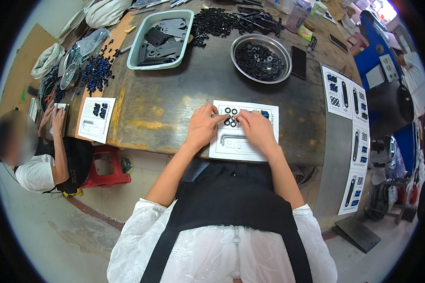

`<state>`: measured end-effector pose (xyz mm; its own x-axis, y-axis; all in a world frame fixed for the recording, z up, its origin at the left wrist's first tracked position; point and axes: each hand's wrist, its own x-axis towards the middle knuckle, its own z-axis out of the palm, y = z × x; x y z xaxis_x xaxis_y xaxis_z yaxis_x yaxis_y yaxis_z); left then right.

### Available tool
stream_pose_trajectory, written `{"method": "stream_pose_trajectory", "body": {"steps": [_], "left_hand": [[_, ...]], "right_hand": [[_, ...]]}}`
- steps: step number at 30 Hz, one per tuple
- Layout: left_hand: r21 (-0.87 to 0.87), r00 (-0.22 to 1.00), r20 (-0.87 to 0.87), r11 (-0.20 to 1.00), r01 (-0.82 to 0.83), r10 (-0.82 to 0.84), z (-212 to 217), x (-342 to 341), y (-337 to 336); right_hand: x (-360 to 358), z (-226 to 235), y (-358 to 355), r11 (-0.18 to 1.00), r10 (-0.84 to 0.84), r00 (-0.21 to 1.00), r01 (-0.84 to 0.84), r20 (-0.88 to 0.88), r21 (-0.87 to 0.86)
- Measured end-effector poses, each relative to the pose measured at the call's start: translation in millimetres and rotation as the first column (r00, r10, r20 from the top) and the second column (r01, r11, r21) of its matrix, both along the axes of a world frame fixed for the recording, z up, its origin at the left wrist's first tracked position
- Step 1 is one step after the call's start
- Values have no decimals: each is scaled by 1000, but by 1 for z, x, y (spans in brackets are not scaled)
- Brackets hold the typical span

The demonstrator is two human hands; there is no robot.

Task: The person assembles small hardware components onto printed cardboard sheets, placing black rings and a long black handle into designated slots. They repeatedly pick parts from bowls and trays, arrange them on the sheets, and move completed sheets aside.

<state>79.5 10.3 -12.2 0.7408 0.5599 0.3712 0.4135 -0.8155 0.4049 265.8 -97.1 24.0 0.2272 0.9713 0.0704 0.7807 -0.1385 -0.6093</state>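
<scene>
washers: small black ring washers lie on white printed template sheet, centre of worn table, near edge.
handling: prob. light, stiff, smooth; easy to skid on paper. Best pinched at rim w/ fingertips or slid flat.
L hand: left hand palm down, fingers narrow, index tip touching washers from 9 o'clock; holds nothing I can make out.
R hand: right hand palm down, fingers bunched, tips at washers from 3 o'clock; can't tell if one is pinched.
arms: both forearms come up from 6 o'clock, converging.
supply: steel bowl of washers at 1 o'clock; grey-green tray of plates at 11.
other: a co-worker sits at 9 o'clock.
</scene>
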Motion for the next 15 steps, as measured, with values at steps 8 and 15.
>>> {"method": "stream_pose_trajectory", "body": {"steps": [8, 15], "left_hand": [[22, 1000, 18, 1000, -5, 4, -1, -2, -5], [-47, 993, 69, 994, -97, 100, 1, -7, 7]], "right_hand": [[-3, -10, 1, 997, -26, 1000, 26, -2, 78], [-2, -9, 12, 999, -38, 999, 38, -4, 31]]}}
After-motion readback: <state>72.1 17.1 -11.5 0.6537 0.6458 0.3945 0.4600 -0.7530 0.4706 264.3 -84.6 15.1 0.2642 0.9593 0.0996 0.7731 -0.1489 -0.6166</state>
